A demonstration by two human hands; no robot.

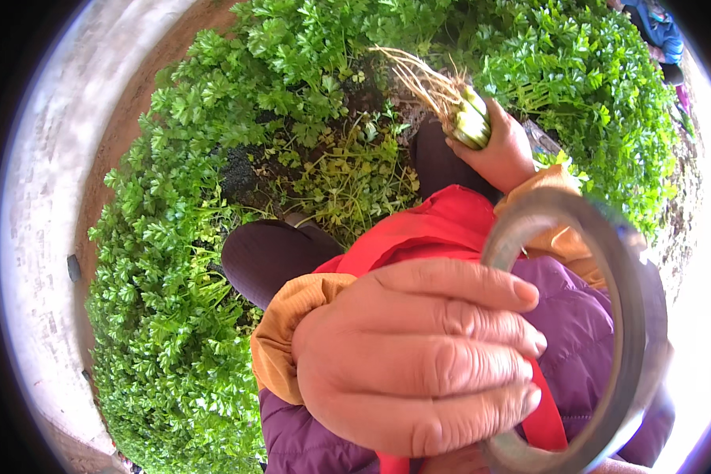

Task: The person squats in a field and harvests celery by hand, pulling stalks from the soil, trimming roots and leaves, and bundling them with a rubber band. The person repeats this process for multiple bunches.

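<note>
My right hand (506, 148) is closed around a bunch of celery by its pale green base (473, 118), and its long tan roots (418, 77) point to the upper left. Close to the camera, my left hand (420, 355) shows its back, fingers together and pointing right. A curved, greyish metal-looking piece (634, 308), partly blurred, bends around to the right of these fingertips. Both its ends pass behind the left hand, which appears to grip it. The palm side is hidden, so what kind of object this is stays unclear.
Dense leafy celery plants (172, 237) grow on both sides. Between my dark-trousered knees (272, 255) lie yellowing cut stems and leaves (355, 183) on dark soil. A pale wall (53, 178) curves along the left. At the upper right is another person in a blue garment (663, 32).
</note>
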